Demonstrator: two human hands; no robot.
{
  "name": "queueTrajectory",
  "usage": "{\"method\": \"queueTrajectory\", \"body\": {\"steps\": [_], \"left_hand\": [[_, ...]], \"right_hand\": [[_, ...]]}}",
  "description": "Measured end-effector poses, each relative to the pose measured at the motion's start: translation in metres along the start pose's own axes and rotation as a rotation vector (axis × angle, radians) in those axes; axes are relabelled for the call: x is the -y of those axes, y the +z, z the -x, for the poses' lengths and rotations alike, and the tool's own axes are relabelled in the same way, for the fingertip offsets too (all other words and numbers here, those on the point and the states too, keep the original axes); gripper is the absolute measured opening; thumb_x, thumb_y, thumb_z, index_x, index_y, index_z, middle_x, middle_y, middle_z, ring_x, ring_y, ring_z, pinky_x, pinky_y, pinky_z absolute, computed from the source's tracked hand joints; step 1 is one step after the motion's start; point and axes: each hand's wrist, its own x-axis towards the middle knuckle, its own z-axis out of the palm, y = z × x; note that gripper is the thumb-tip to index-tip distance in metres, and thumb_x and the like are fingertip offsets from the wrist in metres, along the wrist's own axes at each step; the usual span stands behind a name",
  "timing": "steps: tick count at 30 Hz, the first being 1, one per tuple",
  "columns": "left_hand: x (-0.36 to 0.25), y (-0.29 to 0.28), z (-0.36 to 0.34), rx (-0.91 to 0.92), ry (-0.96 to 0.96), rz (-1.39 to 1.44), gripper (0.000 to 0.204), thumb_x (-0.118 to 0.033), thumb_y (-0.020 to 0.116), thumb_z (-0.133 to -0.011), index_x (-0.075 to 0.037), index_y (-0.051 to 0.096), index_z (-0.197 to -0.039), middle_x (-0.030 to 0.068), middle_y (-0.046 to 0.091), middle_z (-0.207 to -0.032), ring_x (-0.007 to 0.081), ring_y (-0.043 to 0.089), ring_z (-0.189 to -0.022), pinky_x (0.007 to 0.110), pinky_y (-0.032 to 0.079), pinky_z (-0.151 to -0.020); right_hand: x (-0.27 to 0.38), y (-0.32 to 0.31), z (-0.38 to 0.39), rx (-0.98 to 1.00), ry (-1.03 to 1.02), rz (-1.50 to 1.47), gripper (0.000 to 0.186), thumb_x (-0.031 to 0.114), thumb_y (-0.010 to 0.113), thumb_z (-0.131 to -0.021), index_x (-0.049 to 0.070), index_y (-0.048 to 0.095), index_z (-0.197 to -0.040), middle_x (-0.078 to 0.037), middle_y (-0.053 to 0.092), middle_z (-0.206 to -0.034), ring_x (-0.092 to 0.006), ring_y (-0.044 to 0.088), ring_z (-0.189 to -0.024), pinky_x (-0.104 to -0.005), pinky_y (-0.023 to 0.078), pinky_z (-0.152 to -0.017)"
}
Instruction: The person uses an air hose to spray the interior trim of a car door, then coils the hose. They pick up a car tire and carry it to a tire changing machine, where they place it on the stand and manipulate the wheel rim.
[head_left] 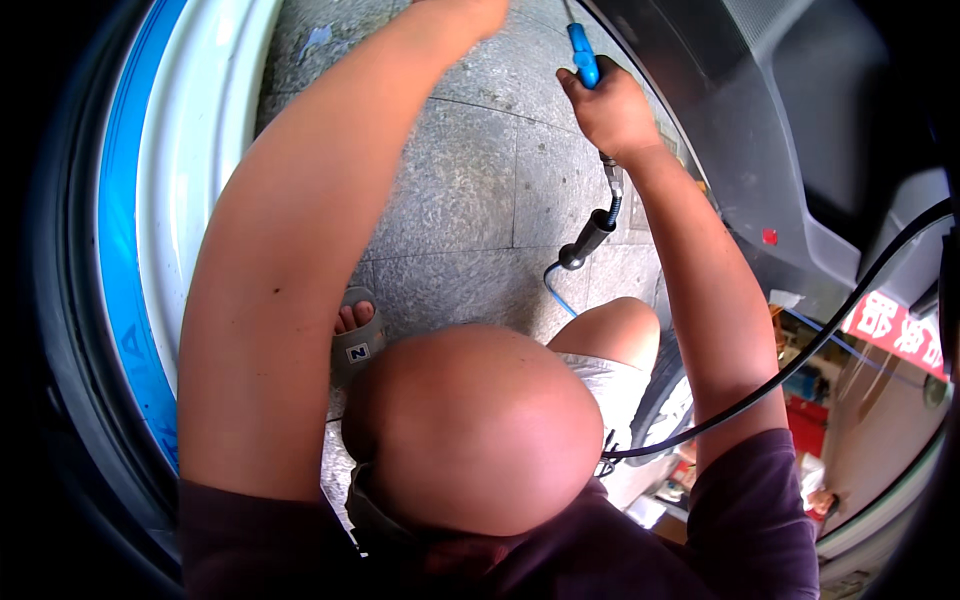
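Note:
My right hand [618, 112] is closed around a blue air blow gun [582, 52], whose thin nozzle points up past the top edge of the view. Below the fist, a metal fitting joins the gun to a spring-guarded hose end with a black sleeve [588, 240]. From that sleeve a thin blue hose [556, 290] curves down behind my knee. My left arm reaches forward to the upper middle, where only part of my left hand [470, 14] shows. Its fingers are cut off by the top edge, so whatever it touches is hidden.
A white and blue vehicle sill [190, 150] runs along the left. On the right hangs a dark grey door panel [770, 200]. Grey paving [460, 180] lies between them, with my sandalled foot [357, 335] on it. A black cable [800, 365] crosses over my right arm.

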Motion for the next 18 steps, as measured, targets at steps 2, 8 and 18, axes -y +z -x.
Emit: {"method": "queueTrajectory", "body": {"steps": [2,8,18], "left_hand": [[-0.009,0.021,-0.002,-0.029,0.044,-0.001,0.057,-0.019,0.046,-0.098,-0.017,0.043,-0.155,0.0239,0.071,-0.116,0.0396,0.069,-0.106,0.05,0.054,-0.093],[-0.009,0.05,-0.019,0.07,-0.038,-0.262,0.065,-0.012,0.054,-0.091,-0.025,0.043,-0.154,0.0204,0.068,-0.126,0.0396,0.067,-0.113,0.052,0.054,-0.095],[-0.027,0.059,-0.007,0.09,0.028,-0.42,0.062,-0.023,0.057,-0.09,-0.01,0.043,-0.149,0.0275,0.067,-0.123,0.0451,0.065,-0.113,0.054,0.052,-0.096]], "right_hand": [[-0.027,-0.002,0.01,-0.011,0.006,0.034,0.044,0.041,0.066,-0.094,-0.002,0.066,-0.105,-0.028,0.071,-0.098,-0.0458,0.068,-0.099,-0.0492,0.053,-0.089],[-0.101,-0.006,0.058,-0.043,0.14,-0.005,0.043,0.039,0.065,-0.095,-0.001,0.062,-0.112,-0.028,0.071,-0.1,-0.0457,0.068,-0.099,-0.0511,0.054,-0.089],[-0.277,-0.009,0.131,-0.092,0.333,-0.016,0.037,0.034,0.066,-0.094,0.003,0.06,-0.112,-0.025,0.072,-0.102,-0.0437,0.069,-0.1,-0.0529,0.055,-0.086]]}}
